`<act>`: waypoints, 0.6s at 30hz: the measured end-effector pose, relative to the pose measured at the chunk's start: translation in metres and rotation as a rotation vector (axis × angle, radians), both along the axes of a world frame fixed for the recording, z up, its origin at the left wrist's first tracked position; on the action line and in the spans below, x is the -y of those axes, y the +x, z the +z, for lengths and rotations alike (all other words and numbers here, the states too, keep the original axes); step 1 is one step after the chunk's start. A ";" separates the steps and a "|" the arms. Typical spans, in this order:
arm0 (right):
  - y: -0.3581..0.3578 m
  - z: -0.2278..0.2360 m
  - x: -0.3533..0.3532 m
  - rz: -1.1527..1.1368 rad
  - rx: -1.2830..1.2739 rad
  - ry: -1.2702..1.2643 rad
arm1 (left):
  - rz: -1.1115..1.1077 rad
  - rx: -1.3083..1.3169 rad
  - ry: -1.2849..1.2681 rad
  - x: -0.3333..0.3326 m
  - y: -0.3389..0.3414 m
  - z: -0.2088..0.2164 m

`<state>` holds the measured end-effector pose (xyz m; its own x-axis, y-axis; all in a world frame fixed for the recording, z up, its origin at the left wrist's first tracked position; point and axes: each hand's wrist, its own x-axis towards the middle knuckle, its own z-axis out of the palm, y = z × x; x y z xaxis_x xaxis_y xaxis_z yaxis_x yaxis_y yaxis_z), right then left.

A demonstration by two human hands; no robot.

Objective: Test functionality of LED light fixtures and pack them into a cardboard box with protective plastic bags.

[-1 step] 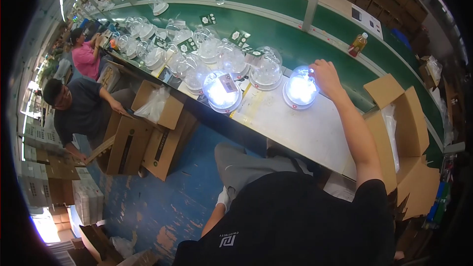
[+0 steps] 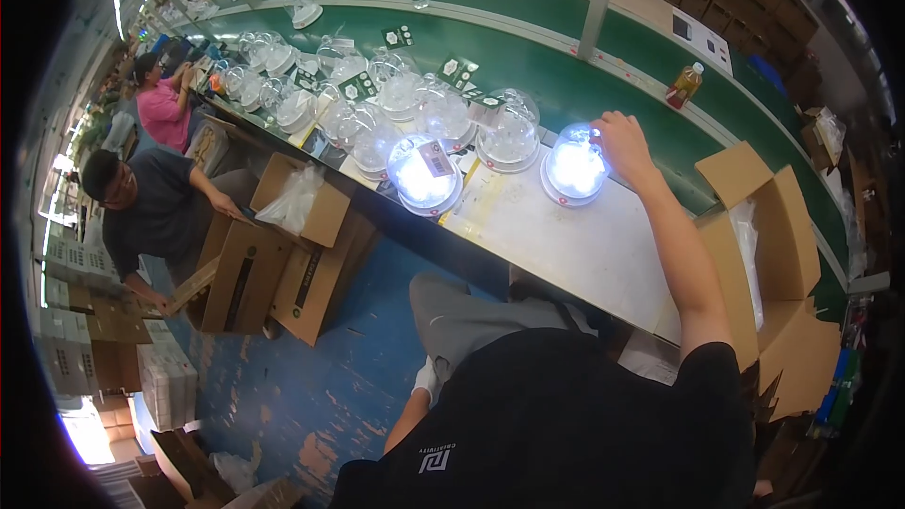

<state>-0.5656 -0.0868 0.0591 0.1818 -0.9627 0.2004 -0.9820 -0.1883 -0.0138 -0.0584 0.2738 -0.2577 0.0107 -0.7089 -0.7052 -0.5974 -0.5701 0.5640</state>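
On the bench's pale surface stands a lit clear dome lamp (image 2: 575, 166) with a white round base. My right hand (image 2: 622, 143) is closed at its upper right side, fingers curled against the dome. To its left a second lit dome lamp (image 2: 422, 175) glows, a printed tag on its front. Between them and slightly behind, an unlit clear dome lamp (image 2: 509, 132) stands upright. My left hand (image 2: 427, 377), seemingly in a white glove, hangs low beside my leg; its fingers are hidden.
Several unlit domes (image 2: 353, 123) with dark tags crowd the bench's left. An open carton (image 2: 768, 254) with plastic lining stands at right. Bottles (image 2: 685, 85) stand along the green belt (image 2: 566, 75). At left a co-worker (image 2: 156, 207) handles a carton (image 2: 247, 278).
The lit lamp at my right hand has shifted very slightly up in the picture. The co-worker's carton at left has also moved a little.
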 end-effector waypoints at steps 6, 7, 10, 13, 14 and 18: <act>-0.006 -0.004 0.016 -0.061 -0.021 -0.031 | -0.084 0.078 0.046 0.012 0.001 0.013; -0.003 -0.003 0.019 -0.065 -0.033 -0.026 | -0.039 0.052 0.047 0.010 0.006 0.006; -0.011 -0.006 0.019 -0.084 -0.053 -0.020 | 0.137 -0.031 0.122 0.017 0.000 0.004; -0.012 -0.008 0.019 -0.080 -0.056 -0.028 | 0.248 -0.070 0.178 0.018 0.002 0.001; -0.011 -0.008 0.018 -0.076 -0.064 -0.036 | 0.211 -0.064 0.160 0.019 0.002 0.000; -0.004 -0.008 0.019 -0.060 -0.085 -0.029 | 0.136 -0.035 0.118 0.016 0.006 -0.004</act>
